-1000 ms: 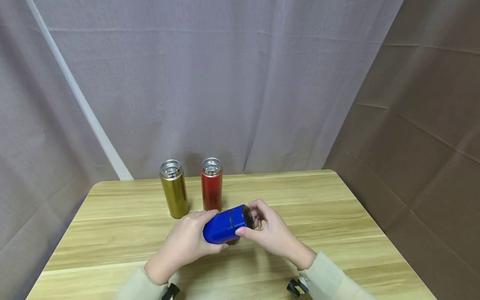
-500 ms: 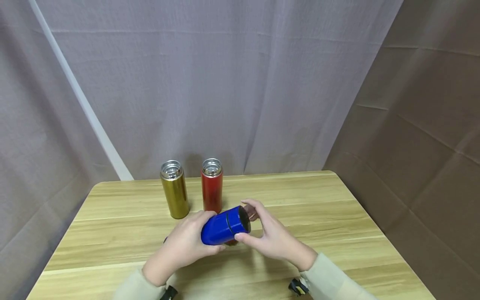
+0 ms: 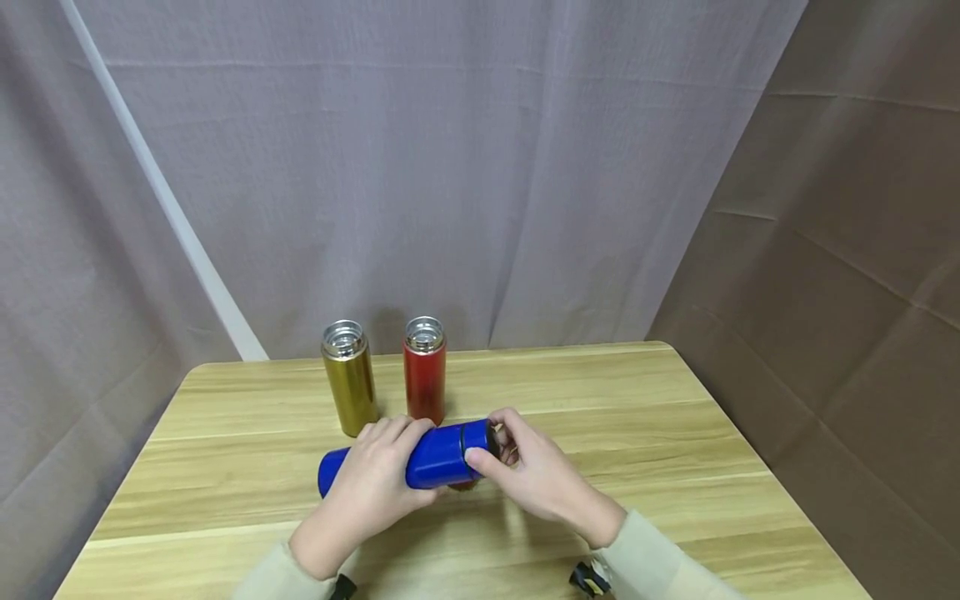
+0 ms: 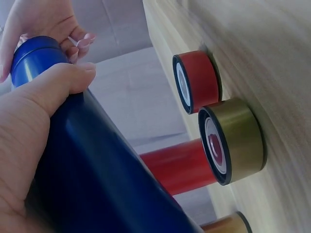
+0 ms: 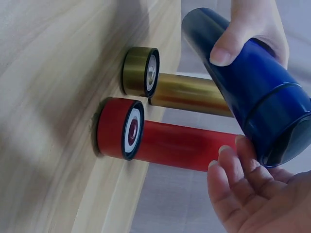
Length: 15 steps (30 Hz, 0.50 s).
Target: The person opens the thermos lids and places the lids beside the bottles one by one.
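Note:
A blue thermos bottle (image 3: 437, 458) is held above the table, tilted, its capped end toward the right. My left hand (image 3: 372, 473) grips it round the body, the thumb lying along the near side in the left wrist view. At the other end my right hand (image 3: 542, 473) holds the blue lid (image 3: 476, 435) between thumb and fingers. A thin dark seam parts lid and body. Beneath, a red cap (image 5: 116, 128) and a gold cap (image 5: 136, 72) sit on the table, inner sides up; the head view mostly hides them behind the bottle and hands.
Behind the hands, a gold bottle (image 3: 351, 396) and a red bottle (image 3: 424, 383) stand upright with uncovered silvery mouths. The wooden table (image 3: 637, 417) ends at a grey curtain (image 3: 420, 183), with a brown cloth (image 3: 847, 275) to the right.
The bottle has swung nearer to level, and its base now shows left of my left hand. My right hand's fingers loosened from the lid, turned, and closed round it again.

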Available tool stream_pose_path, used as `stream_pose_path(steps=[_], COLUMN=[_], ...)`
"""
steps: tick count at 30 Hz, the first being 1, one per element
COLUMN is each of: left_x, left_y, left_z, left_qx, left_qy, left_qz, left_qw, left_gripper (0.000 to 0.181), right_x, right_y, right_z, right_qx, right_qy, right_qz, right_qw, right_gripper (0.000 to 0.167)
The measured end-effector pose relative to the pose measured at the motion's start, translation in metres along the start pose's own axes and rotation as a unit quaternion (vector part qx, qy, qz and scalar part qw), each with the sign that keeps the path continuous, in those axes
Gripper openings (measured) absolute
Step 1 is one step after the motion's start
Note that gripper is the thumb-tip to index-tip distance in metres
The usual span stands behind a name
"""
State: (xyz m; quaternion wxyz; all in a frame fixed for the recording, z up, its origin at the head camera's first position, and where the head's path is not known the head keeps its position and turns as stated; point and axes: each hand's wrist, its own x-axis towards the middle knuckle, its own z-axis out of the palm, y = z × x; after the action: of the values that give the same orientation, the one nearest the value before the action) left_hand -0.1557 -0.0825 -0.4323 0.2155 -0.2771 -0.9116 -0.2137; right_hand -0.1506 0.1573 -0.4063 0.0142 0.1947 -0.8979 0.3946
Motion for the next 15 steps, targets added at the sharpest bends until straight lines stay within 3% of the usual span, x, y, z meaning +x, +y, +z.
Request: stream_pose_path(steps=[9, 15], left_x=[0.0005, -0.0004], left_y=[0.0004, -0.0013], left_z=[-0.0012, -0.0022], left_qx=[0.014, 0.010], left_qy=[-0.002, -0.015], left_qz=[0.014, 0.013], left_qw=[0.9998, 0.9997], left_gripper=[0.074, 0.073], right_x=[-0.0012, -0.0045], right_y=[0.0026, 0.0021], right_z=[-0.0026, -0.0044], right_qx=[0.035, 0.016], right_qy=[-0.025, -0.053], right_qz=[0.004, -0.021], right_qw=[0.9991, 0.9983], right_gripper=[0.045, 0.058])
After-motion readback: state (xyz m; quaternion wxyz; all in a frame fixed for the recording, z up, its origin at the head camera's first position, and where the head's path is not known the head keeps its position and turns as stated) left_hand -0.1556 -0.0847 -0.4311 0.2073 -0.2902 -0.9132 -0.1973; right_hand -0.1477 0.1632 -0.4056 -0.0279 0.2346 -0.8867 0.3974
